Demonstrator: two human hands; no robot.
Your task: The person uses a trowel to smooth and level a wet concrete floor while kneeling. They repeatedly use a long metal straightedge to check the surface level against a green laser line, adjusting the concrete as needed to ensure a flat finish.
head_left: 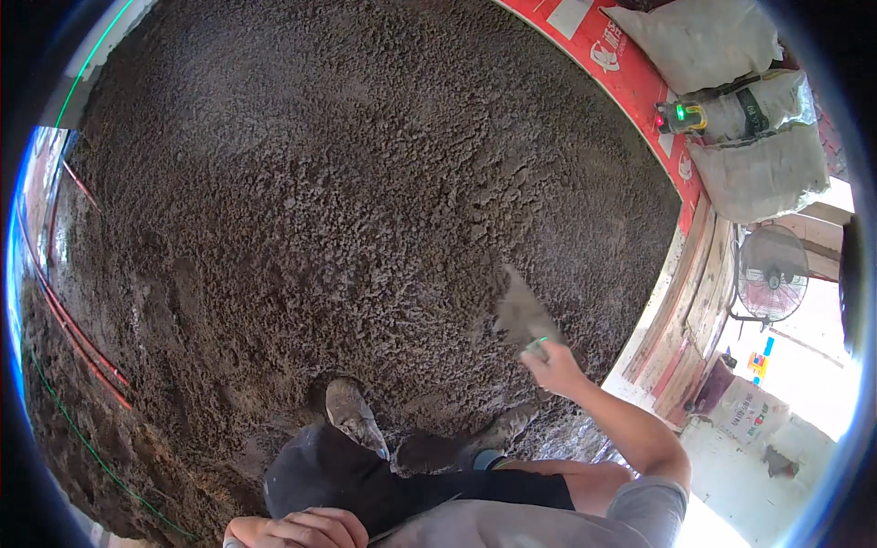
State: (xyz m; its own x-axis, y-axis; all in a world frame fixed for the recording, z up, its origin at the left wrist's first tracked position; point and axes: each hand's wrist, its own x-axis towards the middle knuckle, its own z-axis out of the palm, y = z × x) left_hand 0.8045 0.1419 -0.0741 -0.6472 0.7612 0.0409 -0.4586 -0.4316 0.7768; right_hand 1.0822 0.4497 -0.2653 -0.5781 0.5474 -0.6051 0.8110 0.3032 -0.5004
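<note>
My right hand [551,363] grips the handle of a trowel [523,310], whose mortar-coated blade points up and away over a wide bed of rough wet mortar [347,183]. My left hand [297,528] rests on my dark-trousered knee at the bottom of the view, fingers curled, with nothing seen in it. My two mud-caked shoes [352,413] stand in the wet mortar just below the trowel.
A red board [630,78] edges the bed at the upper right, with filled white sacks [731,110] and a small device with a green light [681,114] behind it. A floor fan [772,274] stands at right. Red and green lines [78,338] run along the left edge.
</note>
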